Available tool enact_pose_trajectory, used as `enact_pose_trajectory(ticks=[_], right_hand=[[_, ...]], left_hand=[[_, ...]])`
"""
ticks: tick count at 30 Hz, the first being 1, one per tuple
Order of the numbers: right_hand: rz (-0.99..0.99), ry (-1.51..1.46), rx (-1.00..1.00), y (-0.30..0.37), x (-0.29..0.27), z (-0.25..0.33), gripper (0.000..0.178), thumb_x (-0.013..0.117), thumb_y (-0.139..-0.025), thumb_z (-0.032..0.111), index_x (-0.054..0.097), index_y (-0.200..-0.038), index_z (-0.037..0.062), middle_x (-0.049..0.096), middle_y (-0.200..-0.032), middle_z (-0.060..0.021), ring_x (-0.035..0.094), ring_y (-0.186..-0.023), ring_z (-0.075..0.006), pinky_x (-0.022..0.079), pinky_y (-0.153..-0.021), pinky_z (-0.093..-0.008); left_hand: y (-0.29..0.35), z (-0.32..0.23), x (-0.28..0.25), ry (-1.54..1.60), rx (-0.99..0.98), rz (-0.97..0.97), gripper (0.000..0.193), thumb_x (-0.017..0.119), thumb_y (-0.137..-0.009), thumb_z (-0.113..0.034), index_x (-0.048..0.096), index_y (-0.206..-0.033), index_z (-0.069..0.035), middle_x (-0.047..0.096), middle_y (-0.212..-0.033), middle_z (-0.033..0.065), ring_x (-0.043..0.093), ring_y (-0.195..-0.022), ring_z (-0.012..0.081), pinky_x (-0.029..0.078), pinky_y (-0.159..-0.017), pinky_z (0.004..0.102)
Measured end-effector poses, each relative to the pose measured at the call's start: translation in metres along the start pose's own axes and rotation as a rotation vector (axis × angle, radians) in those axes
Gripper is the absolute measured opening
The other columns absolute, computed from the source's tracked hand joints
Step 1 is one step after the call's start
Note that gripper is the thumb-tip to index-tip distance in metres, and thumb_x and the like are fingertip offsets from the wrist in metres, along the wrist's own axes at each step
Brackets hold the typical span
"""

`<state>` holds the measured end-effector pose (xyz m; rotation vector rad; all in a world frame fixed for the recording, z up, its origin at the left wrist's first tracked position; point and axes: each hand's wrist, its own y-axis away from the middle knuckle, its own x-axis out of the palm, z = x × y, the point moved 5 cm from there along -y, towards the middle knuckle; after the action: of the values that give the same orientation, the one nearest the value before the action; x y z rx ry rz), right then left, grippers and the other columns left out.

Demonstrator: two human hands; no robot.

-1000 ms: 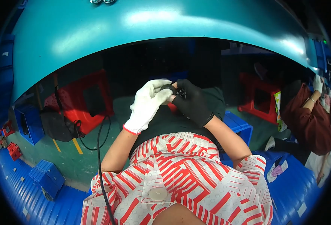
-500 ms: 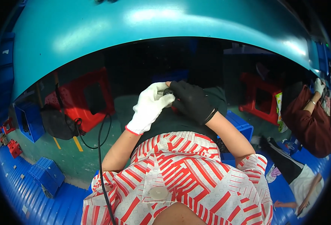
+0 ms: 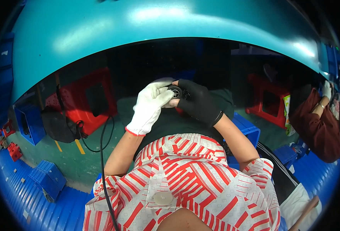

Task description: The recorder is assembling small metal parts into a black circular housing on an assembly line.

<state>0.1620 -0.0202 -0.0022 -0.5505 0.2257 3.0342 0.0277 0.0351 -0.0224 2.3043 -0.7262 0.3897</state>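
Observed from my remote station, head view. The round black part [image 3: 175,92] is up in the air between my two hands, above the dark-clothed lap [image 3: 219,111] and short of the near edge of the teal tabletop [image 3: 83,42]. Its face, with a pale spoked or crossed pattern, is turned up toward the camera.

Left hand [image 3: 150,103], white knit glove with red cuff edge: grasping the part from its left side, thumb laid against the lower left of the face, other fingers curled beyond it. Right hand [image 3: 198,101], black glove with bare fingertips: grasping the same part from the right, one bare fingertip at its upper rim, another just below it. Contact of the remaining right fingers: cannot tell, hidden behind the glove.

Markings: pale specks on the black glove beside the part, too small for me to tell whether print or glints. A white patch, possibly a label, on the stacked blue bins [image 3: 4,63] at far left; unreadable at this size. Pale scraps on the ribbed blue surface [image 3: 14,188] at lower left, likewise unreadable. The striped shirt [image 3: 212,179] carries red bars and faint linked outlines.
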Motion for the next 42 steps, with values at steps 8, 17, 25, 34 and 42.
enact_pose_trajectory(ticks=[8,17,25,34,42], right_hand=[[0.266,-0.239,0.071,-0.004,-0.007,-0.01,0.051,0.069,-0.079,0.012,0.051,-0.126,0.0012,0.063,-0.112,-0.0143,0.062,-0.1,-0.0215,0.048,-0.086,-0.0308],[0.13,-0.015,0.061,-0.002,-0.006,0.003,0.047,0.066,-0.082,0.009,0.051,-0.126,0.001,0.061,-0.111,-0.0113,0.06,-0.099,-0.0188,0.048,-0.087,-0.0299],[0.155,-0.138,-0.09,-0.01,-0.014,-0.004,0.04,0.066,-0.084,0.014,0.057,-0.121,0.0036,0.062,-0.101,-0.0117,0.062,-0.089,-0.0201,0.05,-0.077,-0.0303],[0.008,0.289,-0.17,0.0,-0.002,0.009,0.051,0.073,-0.074,0.032,0.058,-0.116,0.0066,0.059,-0.094,-0.0123,0.06,-0.081,-0.0271,0.048,-0.067,-0.0344],[-0.047,0.62,-0.246,-0.001,0.013,0.009,0.04,0.073,-0.074,0.03,0.062,-0.105,0.0081,0.062,-0.085,-0.0104,0.062,-0.072,-0.0272,0.049,-0.062,-0.0358]], left_hand=[[0.005,-0.005,0.005,0.099,-0.155,0.058,0.042,0.058,-0.087,-0.007,0.046,-0.122,0.011,0.059,-0.104,0.0191,0.066,-0.086,0.0221,0.058,-0.072,0.0316],[0.001,0.018,-0.001,0.366,-0.099,-0.035,0.032,0.057,-0.088,-0.003,0.048,-0.115,0.012,0.063,-0.094,0.0164,0.067,-0.082,0.0239,0.058,-0.072,0.0317],[0.005,0.003,0.002,-0.08,-0.063,-0.029,0.033,0.058,-0.088,-0.007,0.051,-0.118,0.006,0.061,-0.102,0.0129,0.064,-0.089,0.0201,0.057,-0.075,0.0301],[0.008,0.014,0.001,0.241,-0.018,-0.054,0.028,0.057,-0.089,-0.004,0.053,-0.115,0.006,0.063,-0.1,0.0132,0.064,-0.088,0.0169,0.056,-0.073,0.0259],[0.008,0.01,0.002,-0.206,0.032,-0.276,0.035,0.06,-0.086,-0.001,0.051,-0.12,0.005,0.062,-0.104,0.0133,0.064,-0.087,0.015,0.055,-0.073,0.0231]])
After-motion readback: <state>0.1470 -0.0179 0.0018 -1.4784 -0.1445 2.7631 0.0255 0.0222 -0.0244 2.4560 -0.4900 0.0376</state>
